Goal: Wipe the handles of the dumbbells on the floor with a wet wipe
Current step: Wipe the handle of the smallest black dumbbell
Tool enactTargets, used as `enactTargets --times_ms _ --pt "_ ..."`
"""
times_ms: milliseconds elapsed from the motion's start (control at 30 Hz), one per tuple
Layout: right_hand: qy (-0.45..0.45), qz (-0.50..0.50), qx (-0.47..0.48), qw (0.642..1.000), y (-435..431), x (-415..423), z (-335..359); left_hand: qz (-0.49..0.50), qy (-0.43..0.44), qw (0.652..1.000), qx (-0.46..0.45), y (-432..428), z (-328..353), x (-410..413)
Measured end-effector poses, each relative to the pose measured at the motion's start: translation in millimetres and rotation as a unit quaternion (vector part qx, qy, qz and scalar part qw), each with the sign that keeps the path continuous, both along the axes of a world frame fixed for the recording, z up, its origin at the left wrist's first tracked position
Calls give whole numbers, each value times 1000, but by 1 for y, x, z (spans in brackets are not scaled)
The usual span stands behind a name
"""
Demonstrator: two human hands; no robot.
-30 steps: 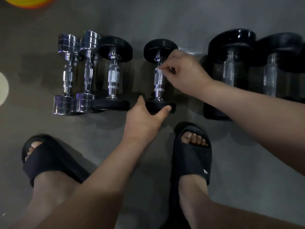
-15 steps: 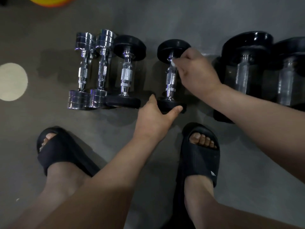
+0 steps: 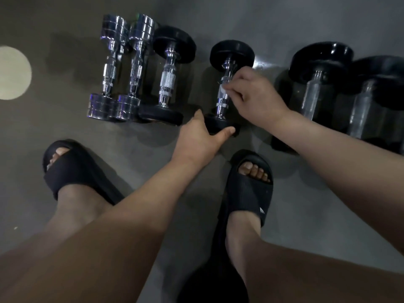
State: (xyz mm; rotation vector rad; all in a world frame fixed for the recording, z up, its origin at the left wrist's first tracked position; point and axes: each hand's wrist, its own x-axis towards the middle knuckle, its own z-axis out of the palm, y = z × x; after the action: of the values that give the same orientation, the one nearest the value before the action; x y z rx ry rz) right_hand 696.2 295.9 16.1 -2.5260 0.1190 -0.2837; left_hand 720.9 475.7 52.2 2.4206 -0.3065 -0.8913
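Small chrome-handled dumbbell with black round ends (image 3: pixel 221 106): lying on smooth grey floor (image 3: pixel 295 204), mid-row among five other dumbbells (image 3: pixel 167 82). Pinching white wet wipe (image 3: pixel 223 90) against its handle with curled right hand (image 3: pixel 255 99); clasping its near end with left hand (image 3: pixel 196 138).

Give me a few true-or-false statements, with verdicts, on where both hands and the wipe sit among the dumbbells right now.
1. The right hand holds the wet wipe against the handle of a small black dumbbell. True.
2. Two chrome dumbbells lie side by side at the left end of the row. True.
3. The left hand rests on a chrome dumbbell. False: it grips the near plate of the small black dumbbell that is being wiped.
4. Nothing lies to the right of the dumbbell being wiped. False: two large black dumbbells lie there.
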Motion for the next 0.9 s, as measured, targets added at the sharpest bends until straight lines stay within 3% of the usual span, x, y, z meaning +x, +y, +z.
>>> enactTargets --times_ms 233,500,733,900 --pt "-8 -121 43 992 5 9 -2 0 -9 1000 -7 -1 -2 -3" --pt "15 -72 62 995 1 -4 5 -3 -5 1000 -17 0 4 -5" --pt "-1 -124 92 988 -1 6 -2 -13 5 1000 -3 -1 4 0" --pt "16 -11 92 996 3 -16 -3 -6 6 1000 1 0 3 1"
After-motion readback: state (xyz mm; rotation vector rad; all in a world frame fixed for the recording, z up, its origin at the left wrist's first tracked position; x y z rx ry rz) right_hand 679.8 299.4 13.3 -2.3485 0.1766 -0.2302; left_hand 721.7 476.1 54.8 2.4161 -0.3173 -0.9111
